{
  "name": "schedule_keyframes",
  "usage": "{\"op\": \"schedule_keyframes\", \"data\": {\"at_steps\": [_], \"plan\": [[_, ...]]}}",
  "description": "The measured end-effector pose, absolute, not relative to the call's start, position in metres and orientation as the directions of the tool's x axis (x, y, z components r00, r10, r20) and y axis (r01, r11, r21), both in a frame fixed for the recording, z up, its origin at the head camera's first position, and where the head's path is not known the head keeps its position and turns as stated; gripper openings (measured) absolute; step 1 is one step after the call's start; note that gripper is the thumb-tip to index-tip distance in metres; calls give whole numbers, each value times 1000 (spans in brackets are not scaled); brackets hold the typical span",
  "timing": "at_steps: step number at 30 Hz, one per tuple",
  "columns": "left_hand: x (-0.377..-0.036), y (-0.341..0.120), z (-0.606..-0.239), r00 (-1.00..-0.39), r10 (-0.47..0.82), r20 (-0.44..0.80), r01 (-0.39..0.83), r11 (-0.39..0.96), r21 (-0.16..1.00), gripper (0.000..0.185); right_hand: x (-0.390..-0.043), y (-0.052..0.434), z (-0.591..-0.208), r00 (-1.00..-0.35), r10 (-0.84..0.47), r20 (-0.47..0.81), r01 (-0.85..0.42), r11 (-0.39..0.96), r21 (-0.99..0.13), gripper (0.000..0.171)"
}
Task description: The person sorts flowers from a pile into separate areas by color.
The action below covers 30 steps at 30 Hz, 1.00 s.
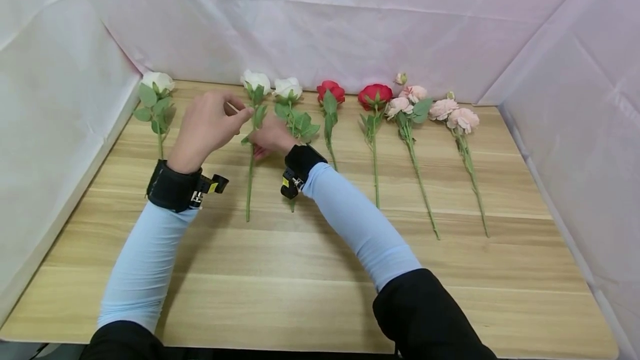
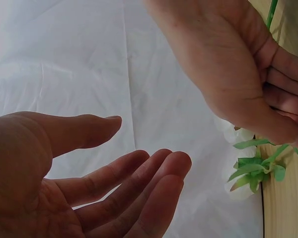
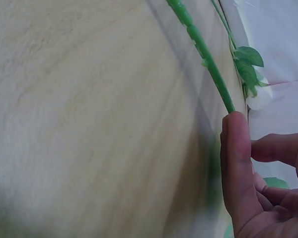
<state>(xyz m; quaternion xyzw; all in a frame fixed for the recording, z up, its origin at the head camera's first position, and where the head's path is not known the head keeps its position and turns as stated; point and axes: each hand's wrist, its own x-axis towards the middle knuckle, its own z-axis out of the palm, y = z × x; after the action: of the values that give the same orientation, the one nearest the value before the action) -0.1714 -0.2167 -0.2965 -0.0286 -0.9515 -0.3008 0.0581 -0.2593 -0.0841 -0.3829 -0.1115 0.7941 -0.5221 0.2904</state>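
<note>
A white rose [image 1: 256, 81] with a long green stem [image 3: 208, 62] lies second from the left in a row of flowers. My right hand [image 1: 272, 136] pinches that stem between thumb and fingers, just below the leaves. My left hand [image 1: 210, 126] hovers to the left of the stem. In the left wrist view the left hand's fingers [image 2: 124, 193] are apart from the thumb and hold nothing. Another white rose [image 1: 288, 88] lies just right of the right hand, its stem partly hidden by the wrist. A third white rose [image 1: 158, 81] is at the far left, beyond the left hand.
Two red roses [image 1: 331, 92] and two stems of pink flowers [image 1: 462, 119] continue the row to the right on the wooden table [image 1: 320, 293]. White cloth walls [image 1: 320, 32] enclose the back and sides.
</note>
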Motion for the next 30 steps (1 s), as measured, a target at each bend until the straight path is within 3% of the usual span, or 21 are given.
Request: {"op": "schedule_keyframes", "data": {"at_steps": [9, 17, 30], "plan": [[-172, -213, -295, -986, 34, 165, 122, 819, 561, 38, -262, -93, -391, -808, -496, -318, 17, 520, -854, 29], [-171, -214, -297, -988, 23, 152, 106, 817, 567, 39, -259, -105, -391, -800, -512, -312, -40, 564, -825, 22], [-169, -216, -297, -988, 19, 151, 103, 818, 566, 38, -253, -100, -383, -794, -494, -354, -7, 590, -808, 33]]}}
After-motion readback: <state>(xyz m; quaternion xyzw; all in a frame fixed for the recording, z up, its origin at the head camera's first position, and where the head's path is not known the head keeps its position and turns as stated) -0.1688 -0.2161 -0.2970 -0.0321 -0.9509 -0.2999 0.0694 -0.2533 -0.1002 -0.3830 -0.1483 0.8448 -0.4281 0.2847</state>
